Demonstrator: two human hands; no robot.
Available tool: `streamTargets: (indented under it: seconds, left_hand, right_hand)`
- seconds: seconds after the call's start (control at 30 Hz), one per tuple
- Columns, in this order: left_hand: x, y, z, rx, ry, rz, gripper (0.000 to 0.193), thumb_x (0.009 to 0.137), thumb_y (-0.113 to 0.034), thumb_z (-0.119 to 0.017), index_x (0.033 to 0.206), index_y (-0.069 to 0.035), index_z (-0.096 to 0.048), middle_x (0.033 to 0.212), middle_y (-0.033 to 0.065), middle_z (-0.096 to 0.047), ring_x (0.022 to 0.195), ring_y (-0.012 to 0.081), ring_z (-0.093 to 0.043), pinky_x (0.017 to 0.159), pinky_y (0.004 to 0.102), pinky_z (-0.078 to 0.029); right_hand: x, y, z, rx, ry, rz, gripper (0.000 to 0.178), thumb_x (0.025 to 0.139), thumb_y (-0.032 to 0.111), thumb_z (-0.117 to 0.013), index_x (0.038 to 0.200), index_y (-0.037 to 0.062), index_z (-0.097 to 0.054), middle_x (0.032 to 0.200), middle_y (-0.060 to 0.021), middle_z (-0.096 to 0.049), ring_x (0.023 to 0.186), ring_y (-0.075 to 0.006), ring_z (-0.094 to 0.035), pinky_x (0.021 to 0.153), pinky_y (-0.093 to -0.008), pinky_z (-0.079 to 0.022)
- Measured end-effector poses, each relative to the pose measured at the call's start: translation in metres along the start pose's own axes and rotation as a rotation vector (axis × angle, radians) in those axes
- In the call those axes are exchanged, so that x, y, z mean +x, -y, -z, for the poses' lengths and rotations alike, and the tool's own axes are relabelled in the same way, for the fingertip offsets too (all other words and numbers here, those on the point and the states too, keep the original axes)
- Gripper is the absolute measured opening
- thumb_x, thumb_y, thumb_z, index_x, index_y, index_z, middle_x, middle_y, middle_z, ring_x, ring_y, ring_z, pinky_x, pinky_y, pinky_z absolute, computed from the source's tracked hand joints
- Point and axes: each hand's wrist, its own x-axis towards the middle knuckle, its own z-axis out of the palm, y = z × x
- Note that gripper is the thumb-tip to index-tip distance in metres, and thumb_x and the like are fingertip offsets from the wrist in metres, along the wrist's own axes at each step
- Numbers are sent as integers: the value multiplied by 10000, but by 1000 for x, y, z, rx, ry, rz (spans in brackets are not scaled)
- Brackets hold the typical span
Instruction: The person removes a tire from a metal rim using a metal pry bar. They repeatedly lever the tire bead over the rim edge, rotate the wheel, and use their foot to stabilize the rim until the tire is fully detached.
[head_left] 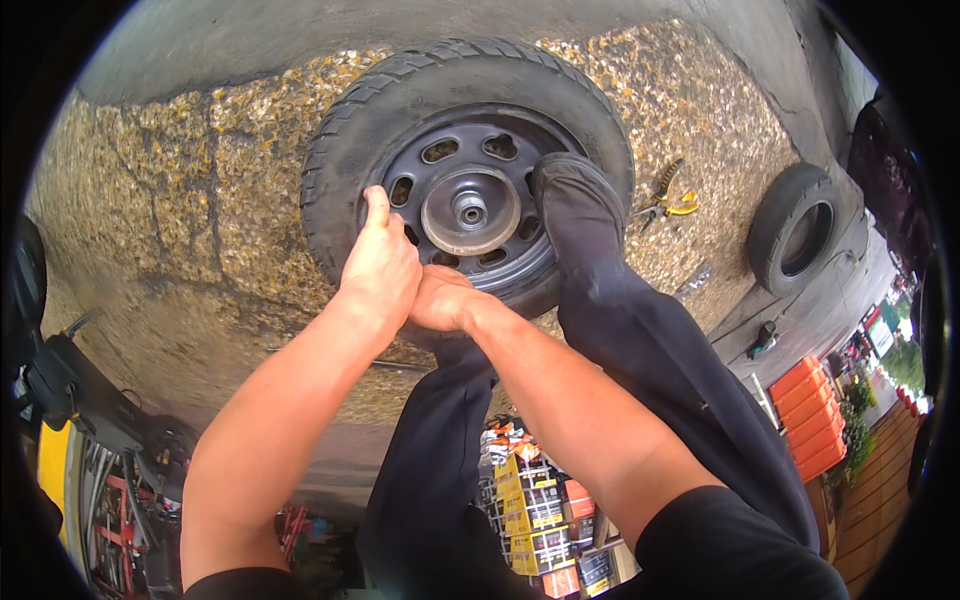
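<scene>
A black tyre (pixel 345 130) on a dark metal wheel rim (pixel 420 185) lies flat on the ground, with a round hub (pixel 472 212) at its centre. At the wheel's near left edge my left hand (pixel 384 252) is closed, its thumb pointing up along the rim. Just right of it and touching it, my right hand (pixel 445 298) is curled over the near edge, its fingers mostly hidden. Whatever either hand grips cannot be made out. My right shoe (pixel 578 205) presses on the right side of the rim and tyre.
Yellow-handled pliers (pixel 683 206) and another tool lie right of the wheel on pebbled ground (pixel 150 200). Farther right stands a second tyre (pixel 800 230). Stacked boxes (pixel 535 515), orange crates (pixel 805 415) and a motorcycle part (pixel 75 380) fill the near edges.
</scene>
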Motion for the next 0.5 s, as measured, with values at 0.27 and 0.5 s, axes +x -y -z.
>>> streamTargets:
  seconds: [0.27, 0.5]
  left_hand:
    - [17, 4, 14, 26, 155, -64, 324, 898, -335, -657, 1187, -205, -724, 1129, -44, -711, 1160, 185, -593, 962, 388, -331]
    - [26, 0, 23, 35, 254, -40, 369, 897, -353, -672, 1232, -202, -701, 1183, -33, -700, 1146, 176, -620, 958, 394, -353]
  right_hand:
    - [-10, -6, 3, 212, -81, 58, 560, 805, 430, -651, 1234, 70, -634, 1202, -190, -669, 1168, -328, -609, 945, -421, -483]
    - [-2, -15, 6, 221, -8, 87, 399, 773, 367, -685, 990, 37, -740, 1110, -181, -704, 1097, -322, -646, 889, -403, -507]
